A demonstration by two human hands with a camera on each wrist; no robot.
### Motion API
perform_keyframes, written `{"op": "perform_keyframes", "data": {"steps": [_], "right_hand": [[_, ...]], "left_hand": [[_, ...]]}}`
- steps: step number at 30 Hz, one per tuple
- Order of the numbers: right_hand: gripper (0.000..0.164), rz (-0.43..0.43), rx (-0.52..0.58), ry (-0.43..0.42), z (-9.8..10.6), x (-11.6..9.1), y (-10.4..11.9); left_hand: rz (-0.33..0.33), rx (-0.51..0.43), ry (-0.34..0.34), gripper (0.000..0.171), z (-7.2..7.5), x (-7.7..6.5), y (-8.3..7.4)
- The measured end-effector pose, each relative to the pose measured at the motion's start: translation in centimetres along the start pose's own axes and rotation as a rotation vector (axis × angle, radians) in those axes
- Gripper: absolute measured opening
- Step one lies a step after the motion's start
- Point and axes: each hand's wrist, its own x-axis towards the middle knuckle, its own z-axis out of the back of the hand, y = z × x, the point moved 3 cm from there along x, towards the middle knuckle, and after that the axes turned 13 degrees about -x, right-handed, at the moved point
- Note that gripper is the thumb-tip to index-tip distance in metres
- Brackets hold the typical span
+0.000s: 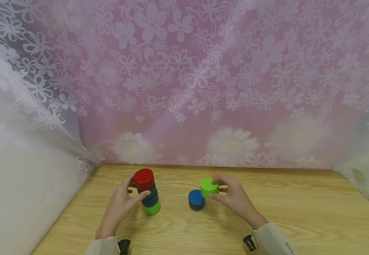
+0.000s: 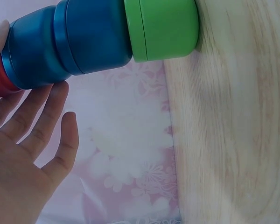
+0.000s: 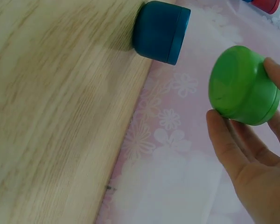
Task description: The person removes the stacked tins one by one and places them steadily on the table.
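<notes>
My left hand (image 1: pixel 122 202) holds the upper part of a stack of small round lidded tins, thumb in front and fingers behind. A red tin (image 1: pixel 144 180) tops it, two blue tins (image 2: pixel 97 37) come below, and a light green tin (image 2: pixel 170 30) stands on the table as the base. My right hand (image 1: pixel 236 198) pinches another light green tin (image 3: pixel 242 86) between thumb and fingers, raised off the table. A single blue tin (image 1: pixel 196 200) stands on the table just left of and below that green tin, apart from the stack.
The wooden table (image 1: pixel 267 205) reaches back to a pink floral cloth (image 1: pixel 203 88) hanging behind it. Pale cloth (image 1: pixel 22 170) hangs along the left side, and more cloth (image 1: pixel 365 170) hangs at the right.
</notes>
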Motion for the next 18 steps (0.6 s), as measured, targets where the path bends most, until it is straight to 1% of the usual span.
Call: {"op": "perform_keyframes", "data": {"steps": [7, 18], "right_hand": [[0.032, -0.054, -0.038, 0.073, 0.0, -0.1, -0.4], [0.03, -0.081, -0.059, 0.141, 0.4, -0.2, -1.2]], "left_hand": [[-0.002, -0.001, 0.0, 0.058, 0.0, 0.0, 0.0], [0.016, 0.003, 0.002, 0.057, -0.1, 0.1, 0.0]]}}
